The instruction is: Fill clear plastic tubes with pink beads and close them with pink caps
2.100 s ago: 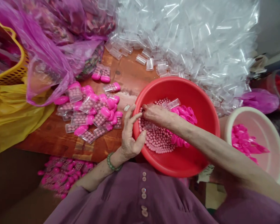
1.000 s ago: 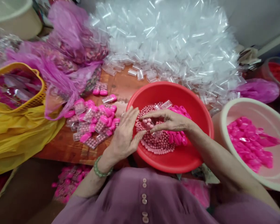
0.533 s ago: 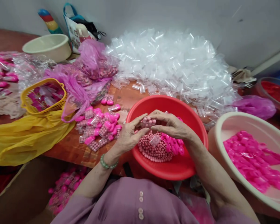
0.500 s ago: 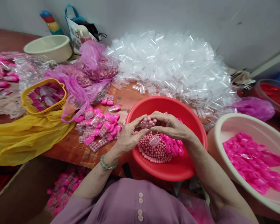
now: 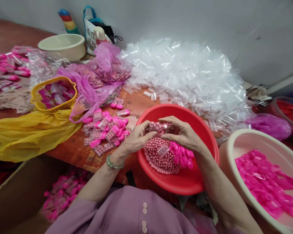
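Above the red basin, my left hand curls its thumb and fingers around a bunch of pink beads. My right hand faces it, thumb and fingers bent around a small clear plastic case that meets the beads; its outline is partly hidden. Below both hands, strings of pink beads lie coiled in the basin. A loose clear case rests on them, beside bright pink caps.
Left of the basin are bead-filled cases with pink caps, a yellow basket and a yellow bag. Clear cases are heaped behind. A white basin of pink pieces stands at right.
The view has shifted slightly left, so things appear further right. My hands have drawn a little apart, and the bead bunch now stretches between their fingertips.
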Demonstrator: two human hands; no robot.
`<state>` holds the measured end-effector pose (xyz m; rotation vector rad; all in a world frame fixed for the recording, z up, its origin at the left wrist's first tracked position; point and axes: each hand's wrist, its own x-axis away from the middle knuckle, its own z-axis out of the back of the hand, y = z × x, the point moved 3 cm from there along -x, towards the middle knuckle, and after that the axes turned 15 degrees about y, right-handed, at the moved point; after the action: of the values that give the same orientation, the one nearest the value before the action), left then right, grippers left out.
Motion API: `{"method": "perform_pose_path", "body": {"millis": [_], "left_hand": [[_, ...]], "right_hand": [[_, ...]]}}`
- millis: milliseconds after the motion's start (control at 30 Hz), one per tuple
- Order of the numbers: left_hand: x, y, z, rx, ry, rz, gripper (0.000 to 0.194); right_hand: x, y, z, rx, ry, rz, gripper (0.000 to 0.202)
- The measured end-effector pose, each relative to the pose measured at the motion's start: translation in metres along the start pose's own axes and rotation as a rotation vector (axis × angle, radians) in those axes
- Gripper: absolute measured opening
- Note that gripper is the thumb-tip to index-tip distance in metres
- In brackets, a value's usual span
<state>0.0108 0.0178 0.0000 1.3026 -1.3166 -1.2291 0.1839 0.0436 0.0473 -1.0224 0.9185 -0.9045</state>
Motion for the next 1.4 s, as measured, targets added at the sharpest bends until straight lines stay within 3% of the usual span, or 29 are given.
{"method": "perform_pose_path", "body": {"millis": [167, 500, 700, 900, 1067, 1267, 1400], "left_hand": [[-0.002, 0.002, -0.004, 0.149, -0.117, 0.041, 0.025], [-0.006, 0.0, -0.009, 0.135, -0.206, 0.12, 0.039], [-0.008, -0.002, -0.008, 0.048, -0.181, 0.097, 0.021], [-0.008, 0.004, -0.01, 0.08, -0.212, 0.119, 0.025], [-0.009, 0.007, -0.013, 0.136, -0.218, 0.154, 0.034], [-0.01, 0.005, -0.011, 0.114, -0.147, 0.189, 0.03], [-0.012, 0.003, -0.011, 0.258, -0.179, 0.254, 0.031]], "right_hand": [[0.001, -0.003, -0.002, 0.12, -0.06, 0.132, 0.059], [-0.002, 0.001, -0.001, 0.086, -0.022, 0.245, 0.037], [-0.003, 0.004, -0.002, 0.065, 0.03, 0.185, 0.021], [-0.006, 0.012, -0.004, 0.009, 0.047, 0.087, 0.017], [-0.006, 0.017, -0.008, -0.088, 0.006, -0.065, 0.023], [-0.008, 0.014, -0.011, -0.215, 0.112, -0.163, 0.037], [-0.008, 0.015, -0.012, -0.256, 0.111, -0.206, 0.035]]}}
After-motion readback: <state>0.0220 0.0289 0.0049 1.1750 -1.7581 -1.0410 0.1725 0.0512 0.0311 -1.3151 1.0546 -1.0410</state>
